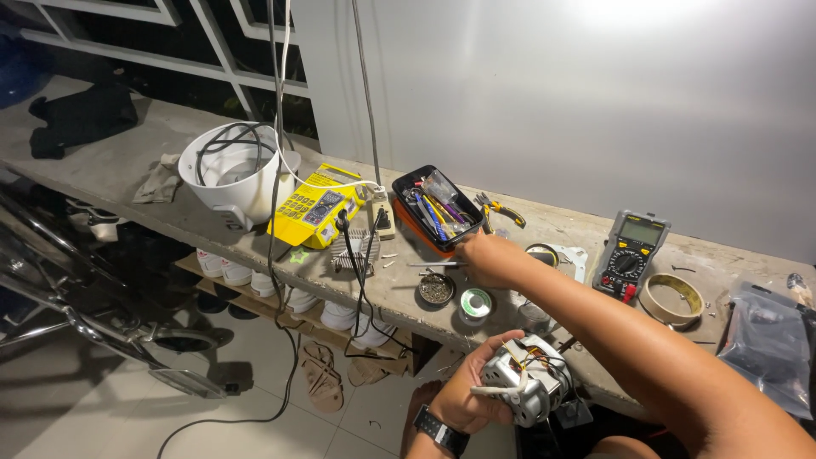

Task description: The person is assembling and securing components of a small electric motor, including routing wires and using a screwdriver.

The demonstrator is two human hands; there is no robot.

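**Motor in one hand, reach with the other**

Nearest the lens, the left hand [466, 395] cups a small white motor [525, 387], fingers wrapped around it below the surface [212, 223]. Right hand [483, 259], arm outstretched, reaches beside the black parts tray [406, 183]; whether its fingers grip anything cannot be told.

Left hand [466, 393] low, fingers curled in a grip; right hand [481, 258] outstretched, arm extended forward.

Multimeter [629, 255] on ledge [102, 170]; white housing [234, 174], yellow box [314, 206], tape roll [671, 299]
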